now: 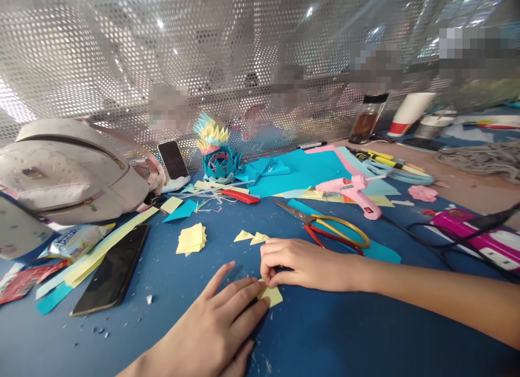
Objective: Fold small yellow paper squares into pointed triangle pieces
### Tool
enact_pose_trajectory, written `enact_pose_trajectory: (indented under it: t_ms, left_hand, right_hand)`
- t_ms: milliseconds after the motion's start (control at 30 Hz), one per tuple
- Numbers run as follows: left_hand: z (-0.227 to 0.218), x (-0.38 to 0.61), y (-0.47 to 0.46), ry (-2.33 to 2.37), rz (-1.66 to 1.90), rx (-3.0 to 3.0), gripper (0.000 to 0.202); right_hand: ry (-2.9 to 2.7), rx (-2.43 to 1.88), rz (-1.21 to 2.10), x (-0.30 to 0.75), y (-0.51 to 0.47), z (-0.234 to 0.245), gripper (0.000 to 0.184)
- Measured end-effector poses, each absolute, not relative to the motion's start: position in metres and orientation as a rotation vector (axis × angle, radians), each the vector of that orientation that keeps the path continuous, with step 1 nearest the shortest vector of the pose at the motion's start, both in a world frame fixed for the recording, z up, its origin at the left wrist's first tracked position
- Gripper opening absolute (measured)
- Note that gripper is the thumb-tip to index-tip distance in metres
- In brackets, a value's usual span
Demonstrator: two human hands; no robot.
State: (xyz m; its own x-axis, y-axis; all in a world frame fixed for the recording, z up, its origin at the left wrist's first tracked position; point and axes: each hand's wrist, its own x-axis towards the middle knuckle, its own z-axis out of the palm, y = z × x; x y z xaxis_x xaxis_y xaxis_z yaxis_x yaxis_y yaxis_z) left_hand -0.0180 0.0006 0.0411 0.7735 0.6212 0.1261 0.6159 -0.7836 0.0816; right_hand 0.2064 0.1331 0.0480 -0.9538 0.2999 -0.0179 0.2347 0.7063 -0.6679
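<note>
My left hand [221, 323] lies flat on the blue table [170, 290], its fingers pressing down on a small yellow paper piece [273, 296]. My right hand [303, 264] is curled, pinching the top edge of the same yellow piece with fingertips. Two folded yellow triangles [252, 237] lie just beyond my right hand. A small stack of yellow paper squares [191, 239] sits to their left. Red-and-yellow scissors [325, 228] lie behind my right wrist.
A black phone [111, 271] and paper strips lie at left, a white backpack [69, 171] behind them. A paper origami figure [217, 155], pink glue gun [351, 192], teal sheets [300, 171], cables and a perforated metal screen stand at the back.
</note>
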Motion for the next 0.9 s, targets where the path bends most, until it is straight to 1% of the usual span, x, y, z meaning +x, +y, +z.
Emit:
enact_pose_trajectory:
  t_ms: [167, 300, 467, 633, 900]
  left_hand:
    - [0.043, -0.019, 0.0, 1.029, 0.237, 2.9, 0.054]
    - [0.04, -0.019, 0.0, 1.033, 0.222, 2.901, 0.053]
    - [0.032, -0.018, 0.001, 1.015, 0.374, 2.895, 0.056]
    - [0.04, -0.018, 0.001, 1.041, 0.238, 2.883, 0.061]
    - [0.045, -0.016, 0.0, 1.055, 0.176, 2.884, 0.062]
  right_hand:
    - [-2.817, -0.32, 1.207, 0.208, 0.143, 0.05, 0.013]
    - [-2.841, -0.358, 1.13, 0.207, 0.143, 0.048, 0.015]
    - [-2.853, -0.401, 1.031, 0.206, 0.136, 0.046, 0.016]
    - [-2.855, -0.459, 0.991, 0.205, 0.13, 0.047, 0.009]
    - [-2.843, -0.456, 0.936, 0.206, 0.126, 0.044, 0.006]
